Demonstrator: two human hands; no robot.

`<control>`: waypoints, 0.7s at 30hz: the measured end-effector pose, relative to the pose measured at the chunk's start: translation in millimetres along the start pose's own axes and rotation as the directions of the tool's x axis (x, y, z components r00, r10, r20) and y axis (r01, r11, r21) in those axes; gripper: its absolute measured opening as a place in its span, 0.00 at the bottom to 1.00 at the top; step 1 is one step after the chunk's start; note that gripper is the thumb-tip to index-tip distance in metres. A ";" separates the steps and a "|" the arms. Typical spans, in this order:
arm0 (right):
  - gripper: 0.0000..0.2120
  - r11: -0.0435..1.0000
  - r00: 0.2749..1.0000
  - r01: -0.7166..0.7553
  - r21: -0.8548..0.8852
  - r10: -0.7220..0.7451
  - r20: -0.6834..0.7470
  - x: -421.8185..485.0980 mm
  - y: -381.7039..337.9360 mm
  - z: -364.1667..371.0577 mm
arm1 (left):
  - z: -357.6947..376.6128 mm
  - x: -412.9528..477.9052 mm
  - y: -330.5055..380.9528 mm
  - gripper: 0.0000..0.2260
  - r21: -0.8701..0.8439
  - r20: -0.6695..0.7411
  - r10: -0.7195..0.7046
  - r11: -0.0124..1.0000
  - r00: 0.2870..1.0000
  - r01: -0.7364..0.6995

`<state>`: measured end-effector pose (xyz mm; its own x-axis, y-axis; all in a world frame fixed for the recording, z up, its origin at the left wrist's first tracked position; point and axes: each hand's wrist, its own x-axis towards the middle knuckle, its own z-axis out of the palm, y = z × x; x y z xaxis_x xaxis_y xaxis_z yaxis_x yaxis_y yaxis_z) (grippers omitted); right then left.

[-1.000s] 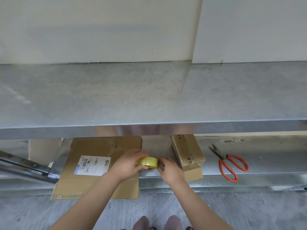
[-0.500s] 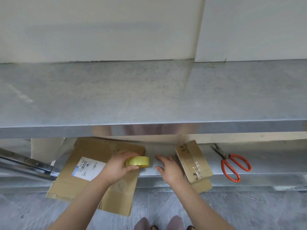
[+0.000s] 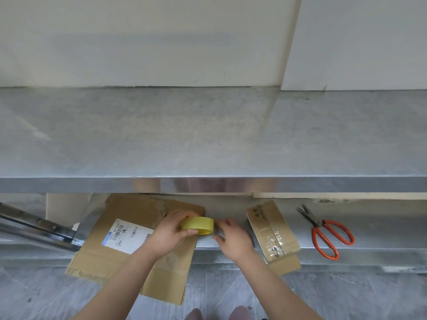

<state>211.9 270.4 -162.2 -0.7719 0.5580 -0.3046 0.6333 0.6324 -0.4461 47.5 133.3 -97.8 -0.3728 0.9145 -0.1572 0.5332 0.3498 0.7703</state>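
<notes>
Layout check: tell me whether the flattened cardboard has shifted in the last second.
Yes. The flattened cardboard has turned and slid toward the person, its near corner now farther past the front edge of the lower shelf.

both bare forearms reach forward and converge. left hand [image 3: 169, 232] has thumb and fingers curled round a round yellow roll of tape [image 3: 197, 224]. right hand [image 3: 233, 239] palm down, fingers fairly straight, tips at the roll's side.
</notes>
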 end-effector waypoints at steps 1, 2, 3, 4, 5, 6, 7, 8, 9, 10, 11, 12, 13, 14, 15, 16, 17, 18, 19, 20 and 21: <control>0.19 1.000 1.000 0.012 0.005 -0.012 0.004 2.1 -1.5 0.2 | -1.5 0.0 -1.2 0.15 -0.005 0.001 -0.007 1.000 1.000 0.007; 0.18 1.000 1.000 0.018 0.017 -0.018 0.012 4.3 -3.3 0.4 | -3.2 0.1 -2.6 0.15 -0.004 0.001 -0.013 1.000 1.000 0.013; 0.18 0.999 1.000 0.017 0.034 -0.018 0.021 6.5 -5.0 0.9 | -4.5 -0.3 -3.8 0.15 0.001 0.000 -0.018 1.000 1.000 0.018; 0.17 0.998 1.000 0.012 0.055 -0.014 0.026 8.4 -6.2 1.3 | -5.0 -0.7 -4.6 0.14 0.004 -0.002 -0.022 1.000 1.000 0.022; 0.16 0.997 1.000 0.005 0.079 -0.007 0.025 9.9 -6.6 1.5 | -4.8 -1.4 -5.1 0.15 0.003 -0.007 -0.026 1.000 1.000 0.026; 0.15 0.995 1.000 0.000 0.100 -0.002 0.020 10.6 -6.4 1.5 | -4.2 -1.9 -5.5 0.15 -0.002 -0.015 -0.030 1.000 0.999 0.030; 0.14 0.993 1.000 -0.001 0.116 -0.001 0.013 11.3 -5.7 1.5 | -3.5 -2.2 -5.8 0.15 -0.008 -0.023 -0.034 0.999 0.999 0.034; 0.14 0.992 1.000 0.003 0.127 -0.004 0.007 11.6 -4.6 1.8 | -2.8 -2.1 -5.8 0.16 -0.014 -0.026 -0.037 0.999 0.999 0.037; 0.13 0.991 1.000 0.008 0.137 -0.008 0.003 11.9 -3.5 1.9 | -2.6 -2.2 -5.9 0.16 -0.021 -0.026 -0.041 0.999 0.999 0.041; 0.13 0.988 1.000 0.015 0.153 -0.016 0.003 12.3 -2.2 1.5 | -2.6 -2.1 -6.0 0.15 -0.027 -0.024 -0.045 0.999 0.999 0.044; 0.12 0.984 1.000 0.023 0.175 -0.025 0.006 12.9 -1.0 0.6 | -2.7 -2.1 -6.3 0.15 -0.031 -0.023 -0.049 0.998 0.999 0.048; 0.12 0.979 0.999 0.030 0.201 -0.034 0.014 13.4 0.4 -0.7 | -2.8 -2.1 -6.7 0.15 -0.035 -0.025 -0.053 0.998 0.998 0.052; 0.11 0.974 0.999 0.034 0.224 -0.041 0.024 14.2 1.6 -2.4 | -2.8 -2.4 -7.0 0.15 -0.039 -0.027 -0.057 0.998 0.998 0.056; 0.11 0.970 0.998 0.033 0.242 -0.043 0.035 14.7 2.1 -4.1 | -2.7 -2.6 -7.1 0.15 -0.043 -0.031 -0.060 0.997 0.998 0.059; 0.11 0.967 0.998 0.027 0.252 -0.039 0.044 14.8 1.6 -5.9 | -2.3 -2.7 -6.9 0.15 -0.045 -0.033 -0.062 0.997 0.998 0.060; 0.10 0.968 0.998 0.020 0.252 -0.033 0.046 14.1 0.3 -7.0 | -1.8 -2.8 -6.2 0.15 -0.047 -0.033 -0.063 0.997 0.997 0.061; 0.10 0.971 0.999 0.012 0.239 -0.022 0.038 13.0 -2.0 -7.3 | -1.5 -2.9 -5.3 0.15 -0.049 -0.031 -0.064 0.997 0.997 0.062; 0.10 0.976 1.000 0.004 0.216 -0.009 0.020 11.2 -4.6 -7.2 | -1.3 -3.1 -3.9 0.15 -0.051 -0.031 -0.063 0.997 0.998 0.061; 0.10 0.981 1.000 -0.004 0.192 0.004 -0.005 8.9 -7.2 -6.8 | -1.4 -3.6 -2.8 0.16 -0.051 -0.032 -0.059 0.997 0.998 0.058; 0.10 0.985 0.999 -0.010 0.175 0.016 -0.030 6.3 -9.3 -6.9 | -2.0 -3.9 -1.5 0.16 -0.051 -0.033 -0.054 0.997 0.998 0.052; 0.10 0.987 0.998 -0.014 0.161 0.023 -0.058 3.4 -10.9 -7.2 | -2.7 -4.6 -0.7 0.16 -0.053 -0.037 -0.046 0.998 0.998 0.044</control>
<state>202.8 269.3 -152.3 -0.7525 0.6025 -0.2660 0.6263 0.5299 -0.5717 46.7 128.3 -96.0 -0.4248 0.8892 -0.1700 0.4751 0.3788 0.7942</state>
